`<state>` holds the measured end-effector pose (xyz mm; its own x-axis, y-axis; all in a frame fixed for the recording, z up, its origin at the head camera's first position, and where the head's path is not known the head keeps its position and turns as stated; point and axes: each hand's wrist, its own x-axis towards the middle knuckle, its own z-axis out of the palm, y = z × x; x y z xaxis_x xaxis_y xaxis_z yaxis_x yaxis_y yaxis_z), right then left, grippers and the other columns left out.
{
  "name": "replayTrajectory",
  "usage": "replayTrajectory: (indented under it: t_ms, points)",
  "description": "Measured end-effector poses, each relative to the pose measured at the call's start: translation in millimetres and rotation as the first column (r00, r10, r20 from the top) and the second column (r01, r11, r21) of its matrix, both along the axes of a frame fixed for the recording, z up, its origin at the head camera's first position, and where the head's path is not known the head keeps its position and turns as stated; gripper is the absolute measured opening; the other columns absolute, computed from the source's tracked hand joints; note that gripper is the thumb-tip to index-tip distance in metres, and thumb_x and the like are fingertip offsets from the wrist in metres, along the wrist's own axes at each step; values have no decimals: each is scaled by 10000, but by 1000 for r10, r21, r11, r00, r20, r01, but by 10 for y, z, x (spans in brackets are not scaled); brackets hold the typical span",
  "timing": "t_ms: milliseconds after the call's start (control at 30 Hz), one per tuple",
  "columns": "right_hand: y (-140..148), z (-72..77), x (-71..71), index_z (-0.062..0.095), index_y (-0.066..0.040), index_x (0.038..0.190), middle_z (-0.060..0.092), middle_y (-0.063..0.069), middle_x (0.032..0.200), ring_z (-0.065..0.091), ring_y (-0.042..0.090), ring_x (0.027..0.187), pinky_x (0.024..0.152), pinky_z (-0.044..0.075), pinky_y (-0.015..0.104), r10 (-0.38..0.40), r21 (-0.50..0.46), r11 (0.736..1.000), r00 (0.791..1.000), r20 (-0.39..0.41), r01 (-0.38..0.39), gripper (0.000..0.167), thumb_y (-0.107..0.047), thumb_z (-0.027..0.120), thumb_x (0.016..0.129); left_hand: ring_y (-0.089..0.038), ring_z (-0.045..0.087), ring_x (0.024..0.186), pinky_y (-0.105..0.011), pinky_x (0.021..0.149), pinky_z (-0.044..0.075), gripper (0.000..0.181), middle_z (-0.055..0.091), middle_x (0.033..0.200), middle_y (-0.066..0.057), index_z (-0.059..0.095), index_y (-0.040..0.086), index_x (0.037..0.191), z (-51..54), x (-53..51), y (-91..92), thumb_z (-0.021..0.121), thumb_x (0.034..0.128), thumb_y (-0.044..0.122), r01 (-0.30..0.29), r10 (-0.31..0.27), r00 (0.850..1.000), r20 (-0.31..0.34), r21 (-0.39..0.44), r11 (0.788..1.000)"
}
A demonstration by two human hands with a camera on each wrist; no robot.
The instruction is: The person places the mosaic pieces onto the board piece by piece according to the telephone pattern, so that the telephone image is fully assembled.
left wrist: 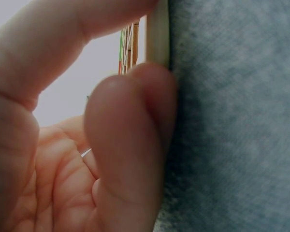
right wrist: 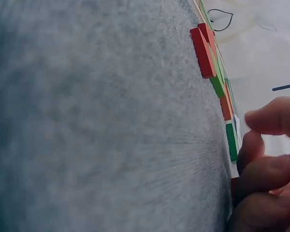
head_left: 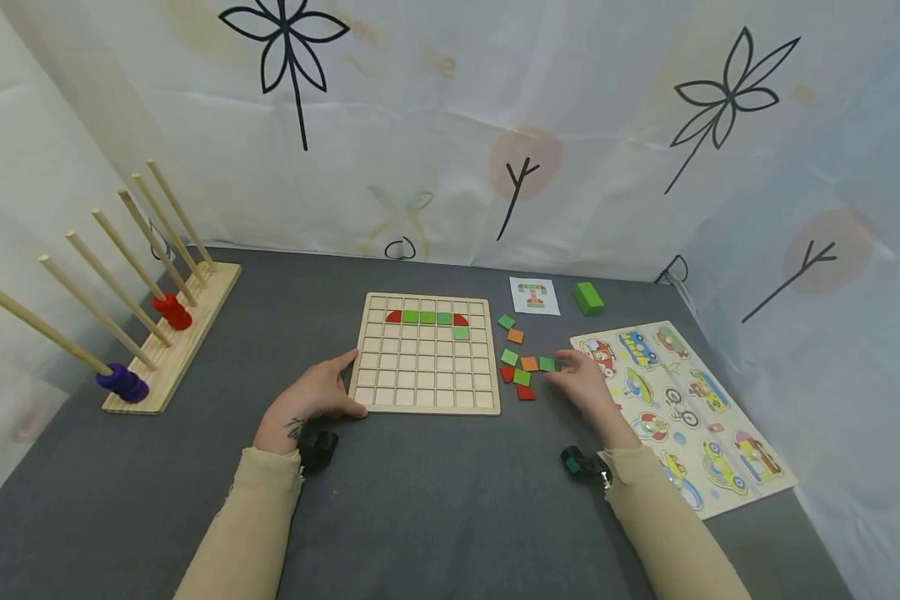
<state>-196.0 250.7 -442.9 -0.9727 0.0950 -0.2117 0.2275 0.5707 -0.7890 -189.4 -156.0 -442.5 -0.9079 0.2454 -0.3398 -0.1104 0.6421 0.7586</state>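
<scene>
My left hand holds the lower left corner of a wooden grid board, thumb and index finger along its edges. The left wrist view shows the fingertips against the board's edge. Two red curved tiles, green squares between them, and another green square below the right end sit in the grid. My right hand is beside a green square tile, with thumb and index finger spread apart around its right side. Up close, this green tile lies flat near the fingertips; whether they touch it I cannot tell.
Several loose tiles, including an orange square and a red one, lie right of the board. Behind them are a pattern card and a green block. A picture puzzle board lies right; a peg stand with rings stands left.
</scene>
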Motion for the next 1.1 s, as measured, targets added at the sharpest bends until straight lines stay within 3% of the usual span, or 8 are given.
replayTrajectory:
  t_ms: [233,400,733,933,1033,1100]
  points:
    - [-16,-22,-42,453,45,1327,347,-30,573,348,116,508,516,316,278,70,114,991,997,12,-71,573,-113,618,802,-137,437,465,-295,490,399,1054,501,564,-31,169,68,1486,3,2,5,805,646,70,2,-2,1000,4,5,1000]
    - [-38,-6,-39,561,42,1212,427,5,639,391,136,552,531,331,279,75,197,978,997,5,-74,447,-107,623,796,-135,433,461,-292,487,397,1049,495,561,-27,176,58,1483,6,3,10,804,643,63,1,-1,1000,2,6,1000]
    - [-64,13,-38,629,24,1075,509,42,685,441,145,580,540,359,275,62,249,967,997,-46,-49,347,-163,666,785,-136,433,457,-293,486,395,1050,498,555,-28,171,55,1484,11,8,5,804,646,61,1,-1,1000,6,13,1000]
    - [-180,95,-74,627,-36,1051,590,119,902,515,203,754,620,399,275,4,173,985,991,-137,20,326,-237,685,800,-133,430,462,-291,487,393,1053,492,560,-24,171,59,1485,19,3,8,806,645,61,-3,3,1000,12,11,1000]
    - [-306,131,-111,581,-25,1058,622,157,927,567,206,760,632,430,267,-27,60,997,981,-192,39,318,-207,669,813,-131,424,461,-289,485,389,1052,486,557,-21,173,59,1484,18,3,7,805,644,60,-5,5,1000,12,13,1000]
    - [-410,149,-142,546,-10,1068,634,182,844,592,197,672,602,456,256,-38,-52,998,973,-229,27,308,-155,657,820,-129,421,461,-287,484,387,1049,481,556,-17,174,58,1484,14,4,6,805,645,60,-5,5,1000,12,15,1000]
